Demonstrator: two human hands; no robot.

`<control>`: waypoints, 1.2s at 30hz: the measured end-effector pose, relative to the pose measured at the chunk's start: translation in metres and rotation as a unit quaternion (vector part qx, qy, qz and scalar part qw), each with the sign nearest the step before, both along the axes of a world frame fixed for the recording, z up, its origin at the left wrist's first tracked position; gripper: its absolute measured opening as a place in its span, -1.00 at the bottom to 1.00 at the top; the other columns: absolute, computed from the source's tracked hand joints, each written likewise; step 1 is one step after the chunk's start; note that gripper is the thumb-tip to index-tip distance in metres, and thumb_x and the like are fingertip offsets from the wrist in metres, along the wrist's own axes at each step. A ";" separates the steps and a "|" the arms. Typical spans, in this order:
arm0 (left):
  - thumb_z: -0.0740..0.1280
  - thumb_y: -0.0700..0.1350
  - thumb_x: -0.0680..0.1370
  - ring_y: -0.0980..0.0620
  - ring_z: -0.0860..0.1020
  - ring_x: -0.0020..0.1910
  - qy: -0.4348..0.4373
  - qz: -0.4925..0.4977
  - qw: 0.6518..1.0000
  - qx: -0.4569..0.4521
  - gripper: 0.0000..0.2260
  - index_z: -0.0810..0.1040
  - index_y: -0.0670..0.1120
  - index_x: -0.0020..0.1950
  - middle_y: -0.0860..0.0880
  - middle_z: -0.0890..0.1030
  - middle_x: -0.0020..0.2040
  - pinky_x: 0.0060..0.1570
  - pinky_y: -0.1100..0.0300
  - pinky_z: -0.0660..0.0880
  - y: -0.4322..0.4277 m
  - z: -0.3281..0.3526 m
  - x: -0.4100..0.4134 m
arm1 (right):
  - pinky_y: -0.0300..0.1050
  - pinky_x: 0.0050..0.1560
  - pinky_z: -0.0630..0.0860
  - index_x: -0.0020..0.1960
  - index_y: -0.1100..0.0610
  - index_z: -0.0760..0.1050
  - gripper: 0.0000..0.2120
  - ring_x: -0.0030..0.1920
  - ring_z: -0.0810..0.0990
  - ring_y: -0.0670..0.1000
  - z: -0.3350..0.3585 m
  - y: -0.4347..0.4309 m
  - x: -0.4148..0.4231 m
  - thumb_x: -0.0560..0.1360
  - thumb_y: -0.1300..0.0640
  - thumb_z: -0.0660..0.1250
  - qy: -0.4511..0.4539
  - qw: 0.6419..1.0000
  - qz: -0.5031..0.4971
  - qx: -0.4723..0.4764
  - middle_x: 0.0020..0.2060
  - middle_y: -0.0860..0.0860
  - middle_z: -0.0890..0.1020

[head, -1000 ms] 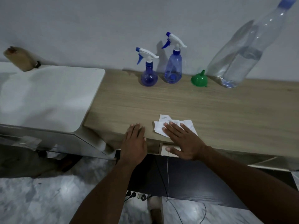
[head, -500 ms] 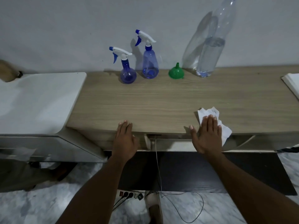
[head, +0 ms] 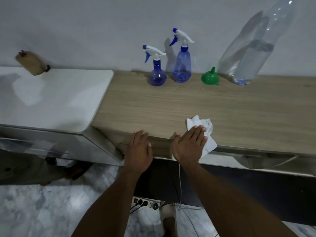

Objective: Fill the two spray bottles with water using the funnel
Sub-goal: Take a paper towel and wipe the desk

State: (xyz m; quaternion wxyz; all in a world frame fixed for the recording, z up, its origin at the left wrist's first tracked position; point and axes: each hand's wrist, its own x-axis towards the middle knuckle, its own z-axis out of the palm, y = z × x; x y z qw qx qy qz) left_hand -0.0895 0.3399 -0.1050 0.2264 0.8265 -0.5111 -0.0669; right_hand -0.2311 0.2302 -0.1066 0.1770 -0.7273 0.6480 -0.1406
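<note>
Right hand (head: 188, 144) flat, fingers together, palm down on tissue (head: 207, 134) at desk (head: 171, 106) front edge; gripping nothing. Left hand (head: 139, 147) flat too, fingers together, resting on desk edge just beside right, empty.

Beyond hands, across bare wood, well apart: 2 spray bottles at back by wall. Round bottle (head: 157, 75) left, tall bottle (head: 182, 65) just right of it, near but apparently not touching. Both trigger heads on. Both look empty or nearly so; hard to tell through blue plastic. Funnel (head: 210, 77) right of tall bottle, upside down, spout up, unused. Water bottle (head: 253, 53) right of funnel, partly full, cap out of frame.

Progress: 0 of 2 filled, as judged. Left to do: unscrew 2 heads, seat funnel, pour, repeat, recap. Tissue likely for spills.
</note>
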 end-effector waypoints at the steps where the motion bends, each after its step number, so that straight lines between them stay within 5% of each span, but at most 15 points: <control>1: 0.18 -0.09 0.61 -0.23 0.38 0.51 -0.002 0.000 1.000 0.003 -0.57 0.50 -0.21 0.44 -0.22 0.47 0.48 0.47 -0.12 0.37 0.003 -0.001 0.004 | 0.17 0.58 -0.15 0.56 0.40 0.05 -0.21 0.60 -0.04 0.23 -0.001 0.004 0.010 0.53 -0.14 -0.06 0.000 1.000 0.025 -0.011 0.56 0.33 0.07; 4: 0.10 -0.08 0.61 -0.21 0.39 0.51 0.001 0.008 1.000 0.011 -0.53 0.48 -0.21 0.46 -0.21 0.46 0.49 0.48 -0.11 0.37 0.010 -0.003 0.014 | 0.18 0.57 -0.14 0.56 0.41 0.02 -0.24 0.60 -0.04 0.27 -0.003 0.014 0.033 0.51 -0.05 0.01 0.033 0.988 0.149 -0.015 0.56 0.35 0.06; 6: 0.07 -0.09 0.59 -0.20 0.38 0.52 0.005 0.017 1.000 0.020 -0.51 0.46 -0.20 0.47 -0.20 0.45 0.50 0.48 -0.10 0.37 0.014 -0.004 0.018 | 0.16 0.55 -0.12 0.56 0.41 0.04 -0.22 0.59 -0.02 0.28 -0.004 0.016 0.042 0.48 0.09 0.23 0.050 0.970 0.237 -0.013 0.55 0.35 0.05; 10: 0.01 -0.04 0.56 -0.18 0.43 0.48 0.017 0.026 0.999 0.027 -0.45 0.45 -0.19 0.48 -0.19 0.48 0.48 0.43 -0.14 0.43 0.022 0.004 0.020 | 0.17 0.35 0.42 0.35 0.38 0.47 -0.38 0.38 0.48 0.30 -0.010 0.004 0.036 0.28 0.42 0.44 0.041 0.924 0.363 -0.115 0.35 0.33 0.49; 13: 0.07 -0.06 0.57 -0.15 0.45 0.45 0.032 0.046 0.998 0.034 -0.49 0.46 -0.18 0.48 -0.18 0.49 0.46 0.38 -0.10 0.47 0.032 0.013 0.013 | 0.03 0.09 0.59 0.24 0.24 0.58 -0.61 0.27 0.58 0.20 0.014 -0.011 0.020 0.42 0.34 0.41 0.061 0.881 0.447 -0.144 0.24 0.17 0.60; 16: 0.22 -0.16 0.61 -0.15 0.47 0.41 0.041 0.049 0.997 0.051 -0.56 0.42 -0.14 0.51 -0.13 0.45 0.48 0.32 -0.05 0.50 0.042 0.023 0.004 | -0.04 -0.03 0.48 0.12 0.13 0.61 -0.77 0.12 0.59 0.17 0.045 -0.009 0.008 0.50 0.23 0.30 0.124 0.852 0.509 -0.020 0.10 0.13 0.64; 19: 0.21 -0.14 0.64 -0.16 0.52 0.31 0.057 0.042 0.995 0.073 -0.56 0.36 -0.11 0.55 -0.12 0.44 0.46 0.21 -0.05 0.53 0.048 0.038 -0.012 | -0.08 -0.16 0.49 -0.12 0.08 0.63 -0.82 -0.06 0.64 0.18 0.066 0.008 -0.015 0.41 0.20 0.26 0.054 0.874 0.471 0.104 -0.12 0.13 0.69; 25: 0.16 -0.04 0.67 -0.21 0.53 0.30 0.064 -0.007 0.992 0.106 -0.56 0.32 -0.03 0.57 -0.18 0.51 0.40 0.27 -0.06 0.49 0.039 0.089 -0.059 | -0.06 -0.52 0.56 -0.22 0.02 0.59 -0.68 -0.26 0.66 0.17 0.142 -0.002 -0.102 0.47 0.34 0.16 -0.067 0.923 0.319 0.205 -0.17 0.16 0.65; 28: 0.16 -0.02 0.66 -0.19 0.55 0.27 0.048 -0.047 0.991 0.120 -0.54 0.30 0.01 0.57 -0.16 0.59 0.32 0.23 -0.05 0.51 0.016 0.124 -0.087 | -0.01 -0.42 0.63 -0.20 0.05 0.62 -0.73 -0.30 0.62 0.11 0.187 -0.018 -0.156 0.47 0.31 0.20 -0.035 0.943 0.277 0.180 -0.13 0.20 0.67; 33: 0.17 -0.05 0.62 -0.17 0.55 0.27 0.009 -0.112 0.989 0.092 -0.52 0.31 0.08 0.56 -0.08 0.59 0.32 0.17 -0.01 0.47 -0.043 0.187 -0.150 | 0.14 -0.28 0.66 -0.05 0.40 0.62 -0.70 -0.30 0.63 0.23 0.257 -0.047 -0.243 0.52 0.20 0.20 -0.075 0.965 0.147 0.205 -0.15 0.29 0.61; 36: 0.17 -0.04 0.61 -0.17 0.55 0.26 -0.007 -0.165 0.984 0.070 -0.53 0.31 0.09 0.54 -0.07 0.60 0.30 0.16 -0.02 0.50 -0.081 0.220 -0.189 | 0.14 -0.24 0.69 -0.04 0.39 0.61 -0.71 -0.27 0.63 0.21 0.289 -0.061 -0.293 0.54 0.16 0.26 -0.090 0.974 0.089 0.190 -0.21 0.25 0.61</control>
